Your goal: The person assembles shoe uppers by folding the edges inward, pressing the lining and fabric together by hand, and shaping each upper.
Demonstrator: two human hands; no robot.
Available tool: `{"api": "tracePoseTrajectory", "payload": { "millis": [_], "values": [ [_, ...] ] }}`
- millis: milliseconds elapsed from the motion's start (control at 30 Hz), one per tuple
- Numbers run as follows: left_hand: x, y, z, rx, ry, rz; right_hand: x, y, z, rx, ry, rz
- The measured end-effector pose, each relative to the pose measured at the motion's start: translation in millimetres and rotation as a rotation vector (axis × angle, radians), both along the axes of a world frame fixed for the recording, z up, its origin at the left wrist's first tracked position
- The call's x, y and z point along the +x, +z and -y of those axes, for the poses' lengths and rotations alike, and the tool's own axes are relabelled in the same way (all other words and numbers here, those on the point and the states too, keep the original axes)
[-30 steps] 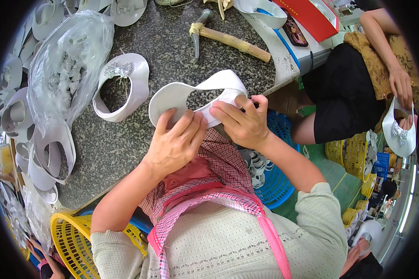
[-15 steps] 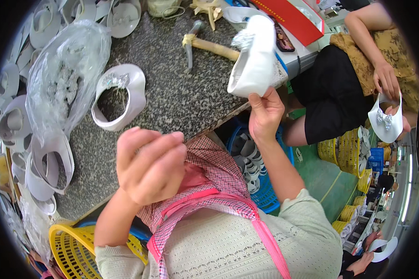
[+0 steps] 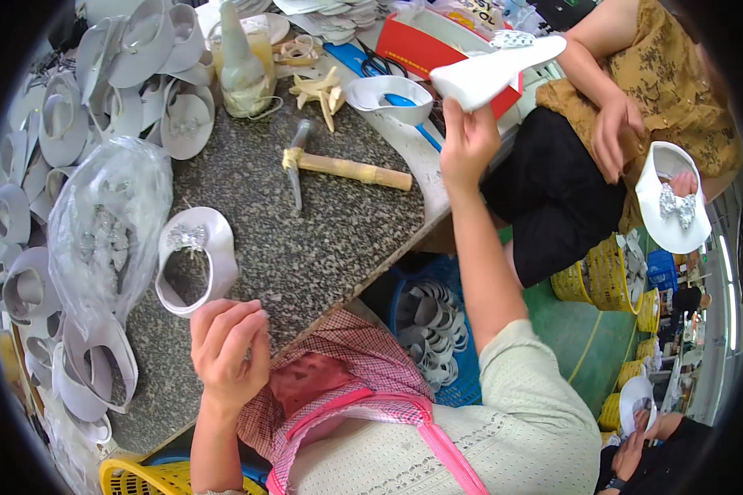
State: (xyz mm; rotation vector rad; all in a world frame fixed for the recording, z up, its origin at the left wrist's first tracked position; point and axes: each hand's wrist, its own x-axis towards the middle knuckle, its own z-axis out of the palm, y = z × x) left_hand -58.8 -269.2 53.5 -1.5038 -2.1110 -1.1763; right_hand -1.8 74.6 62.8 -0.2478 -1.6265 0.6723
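Raised over the table's right corner, my right hand (image 3: 469, 144) grips a white shoe upper (image 3: 491, 73) by its near end. The upper tilts to the right, with a sparkling silver ornament on its top edge. My left hand (image 3: 233, 346) hovers by the table's front edge, fingers loosely bent, with nothing visible in them. Just beyond its fingertips, another white upper (image 3: 223, 268) with a silver bow lies on the speckled stone tabletop (image 3: 338, 231); whether they touch is unclear. A hammer (image 3: 351, 170) with a taped handle lies mid-table.
At the left are a clear plastic bag (image 3: 111, 227) of silver ornaments and stacked white uppers (image 3: 62, 124). Behind stand a glue-stained bottle (image 3: 243, 74) and a red box (image 3: 413, 45). A blue basket (image 3: 458, 388) is below; a co-worker (image 3: 660, 82) sits at right.
My right hand has moved up and away, and its upper has turned from upright to nearly level. My left hand has drawn back left. The view has shifted, showing more of the far table.
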Motion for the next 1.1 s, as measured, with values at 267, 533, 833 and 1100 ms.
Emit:
{"api": "tracePoseTrajectory", "payload": {
  "millis": [267,533,833,1100],
  "values": [
    [-44,-4,50,-0.437,0.261,0.001,-30,-42,-113,0.4,-0.246,1.121],
    [-38,11,33,0.186,0.169,0.194,-15,1,130,-0.3,0.715,0.7],
    [-10,18,13,0.151,0.103,0.208,-17,11,198,-0.719,1.134,0.396],
    [-58,47,8,0.012,-0.208,0.184,-3,47,183,-0.487,1.14,0.856]
  ]
}}
